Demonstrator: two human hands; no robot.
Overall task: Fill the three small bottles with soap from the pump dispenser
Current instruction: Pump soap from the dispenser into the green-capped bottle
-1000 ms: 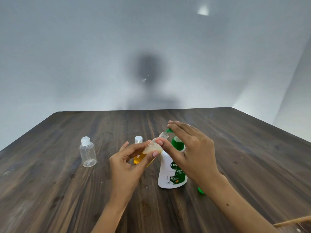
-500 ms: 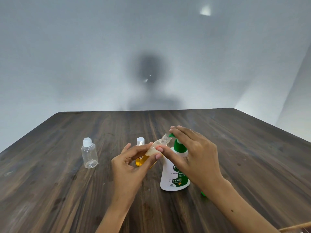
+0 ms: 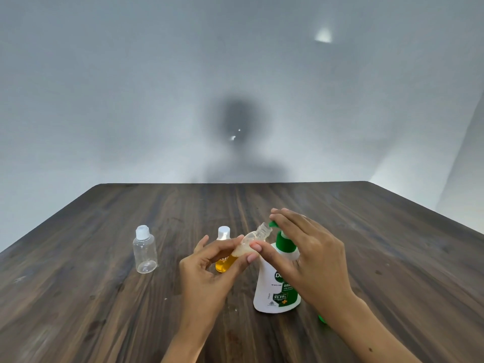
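The white pump dispenser point(image 3: 272, 286) with a green pump head stands at the centre of the table. My right hand point(image 3: 311, 258) lies over the pump head with its fingers stretched out, and the thumb touches a small open bottle point(image 3: 254, 238). My left hand point(image 3: 209, 268) pinches that bottle, tilted with its mouth up at the green nozzle; a little pale soap sits inside. Behind my left hand stands a capped small bottle of orange soap point(image 3: 223, 264). Further left stands an empty clear bottle with a white cap point(image 3: 144, 251).
The dark wooden table point(image 3: 392, 244) runs back to a pale wall. A small green thing point(image 3: 322, 319) peeks out on the table under my right wrist, mostly hidden.
Both hands keep nearly the same pose at the dispenser. The open bottle's neck shows more clearly beside the nozzle, and the whole scene sits slightly lower in view.
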